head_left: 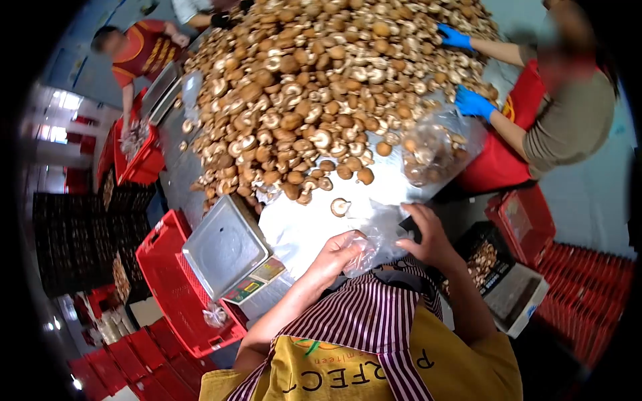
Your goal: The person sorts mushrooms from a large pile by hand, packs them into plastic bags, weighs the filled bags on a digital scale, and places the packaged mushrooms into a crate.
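My left hand [336,256] is closed on a clear plastic bag [376,234], pinching it between thumb and fingers just above the table's near edge. On the bag's other side, my right hand [429,239] has its thumb and forefinger spread apart, with their tips beside the plastic. Its other fingers are hidden. A single mushroom [340,207] lies gills up on the metal table [287,224], just beyond the bag. Past it rises a large heap of brown mushrooms [301,100].
Left of my hands stands a weighing scale [227,247] by a red crate [160,260]. A filled bag of mushrooms [428,157] lies near a co-worker's blue-gloved hand [475,102]. Another person [144,50] works far left. Red crates [521,220] stand at right.
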`<state>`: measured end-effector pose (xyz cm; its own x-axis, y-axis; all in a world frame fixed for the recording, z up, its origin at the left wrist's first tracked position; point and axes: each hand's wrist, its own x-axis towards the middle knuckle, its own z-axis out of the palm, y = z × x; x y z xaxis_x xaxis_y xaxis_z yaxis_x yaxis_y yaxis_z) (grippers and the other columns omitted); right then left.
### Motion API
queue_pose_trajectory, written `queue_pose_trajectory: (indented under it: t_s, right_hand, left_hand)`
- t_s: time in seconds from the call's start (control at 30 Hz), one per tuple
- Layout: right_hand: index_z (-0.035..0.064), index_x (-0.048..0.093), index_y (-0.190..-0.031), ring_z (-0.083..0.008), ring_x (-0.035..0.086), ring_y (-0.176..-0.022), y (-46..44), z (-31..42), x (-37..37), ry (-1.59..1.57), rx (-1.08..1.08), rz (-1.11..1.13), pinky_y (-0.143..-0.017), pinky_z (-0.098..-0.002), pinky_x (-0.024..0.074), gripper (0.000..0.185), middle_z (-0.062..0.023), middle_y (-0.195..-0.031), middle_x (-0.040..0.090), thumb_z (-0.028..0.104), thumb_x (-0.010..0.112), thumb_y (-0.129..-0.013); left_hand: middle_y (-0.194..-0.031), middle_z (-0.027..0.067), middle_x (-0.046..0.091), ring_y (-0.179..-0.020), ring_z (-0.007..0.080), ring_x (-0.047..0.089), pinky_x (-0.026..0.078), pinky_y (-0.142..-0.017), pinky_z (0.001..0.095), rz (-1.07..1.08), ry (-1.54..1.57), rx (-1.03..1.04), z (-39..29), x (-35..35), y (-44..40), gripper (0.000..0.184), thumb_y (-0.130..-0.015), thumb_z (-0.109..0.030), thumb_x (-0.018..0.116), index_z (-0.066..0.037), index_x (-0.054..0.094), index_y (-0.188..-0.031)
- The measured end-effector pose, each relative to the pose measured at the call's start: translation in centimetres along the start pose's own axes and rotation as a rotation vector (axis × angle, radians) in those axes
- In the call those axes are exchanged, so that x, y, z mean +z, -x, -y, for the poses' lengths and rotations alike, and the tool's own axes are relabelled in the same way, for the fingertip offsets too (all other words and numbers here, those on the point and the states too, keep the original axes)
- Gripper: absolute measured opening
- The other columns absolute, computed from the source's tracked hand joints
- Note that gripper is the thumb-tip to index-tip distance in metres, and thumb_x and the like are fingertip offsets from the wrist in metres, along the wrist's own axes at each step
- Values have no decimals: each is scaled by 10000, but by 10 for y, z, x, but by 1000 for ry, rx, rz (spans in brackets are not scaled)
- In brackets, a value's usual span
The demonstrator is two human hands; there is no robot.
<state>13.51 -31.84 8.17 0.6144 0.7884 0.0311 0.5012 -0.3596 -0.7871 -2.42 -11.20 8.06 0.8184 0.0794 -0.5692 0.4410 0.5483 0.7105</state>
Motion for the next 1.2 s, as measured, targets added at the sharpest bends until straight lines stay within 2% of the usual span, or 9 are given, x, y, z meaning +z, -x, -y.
queue_pose_trajectory:
  t_s: [0.23,0.43,0.6,0.73,0.83,1.0,1.07,1.1,1.2]
  right_hand:
    - [24,577,-1167,-288,606,-1006,-11,-64,33,-34,211,256,-844,-378,490,400,-145,-1069,622,144,692,-804]
    - [17,547,-1209,-245,623,-994,-63,11,47,-46,-189,-76,-800,-330,497,423,-143,-1011,646,100,676,-815]
    - [26,572,-1163,-308,629,-868,-64,-64,77,-64,34,320,-762,-385,498,375,-144,-1022,657,168,680,-833]
    - [27,641,-1015,-301,637,-847,-50,-52,63,-525,207,205,-747,-378,491,208,-172,-977,646,154,657,-851]
    - [-30,610,-900,-231,602,-784,-53,-18,54,-240,68,238,-704,-349,463,123,-153,-833,604,86,606,-858]
    - [6,612,-973,-315,620,-857,-54,-87,61,-12,-3,334,-761,-404,485,171,-153,-907,646,126,585,-854]
    - [14,616,-968,-213,619,-844,-57,-94,47,-408,417,381,-734,-348,488,151,-79,-874,634,115,589,-860]
    - [50,618,-978,-135,596,-801,-51,-84,38,-1170,676,201,-680,-283,484,133,-27,-846,610,128,572,-882]
    - [82,609,-988,-130,560,-715,-65,-49,26,-1543,812,72,-615,-263,467,131,-22,-772,579,166,535,-920]
  left_hand:
    - [-958,170,681,-906,302,669,527,-844,426,-363,537,293,2,-53,37,298,-887,-238,630,8,609,-1054]
    - [-838,109,649,-801,255,659,528,-788,394,-247,555,250,19,-28,20,176,-896,-209,635,-45,578,-929]
    - [-781,79,617,-748,254,625,519,-750,431,-275,710,299,7,-28,28,140,-895,-204,629,-71,595,-919]
    - [-774,51,598,-713,204,607,519,-781,421,-232,718,297,9,-35,38,157,-936,-224,557,-72,596,-924]
    - [-736,37,570,-626,183,551,506,-713,382,-397,828,214,16,-30,35,143,-935,-227,557,-90,592,-908]
    - [-643,-3,501,-533,145,439,418,-564,296,140,1037,370,24,-48,45,193,-961,-294,532,-117,570,-895]
    - [-648,-7,520,-559,125,473,411,-543,259,215,1078,328,42,-59,53,231,-978,-311,509,-100,585,-923]
    - [-675,1,544,-579,117,493,432,-556,249,-13,845,167,50,-61,56,249,-984,-311,499,-82,598,-969]
    - [-799,41,618,-678,102,568,512,-652,244,-328,439,-109,56,-42,47,361,-995,-329,477,-14,601,-1119]
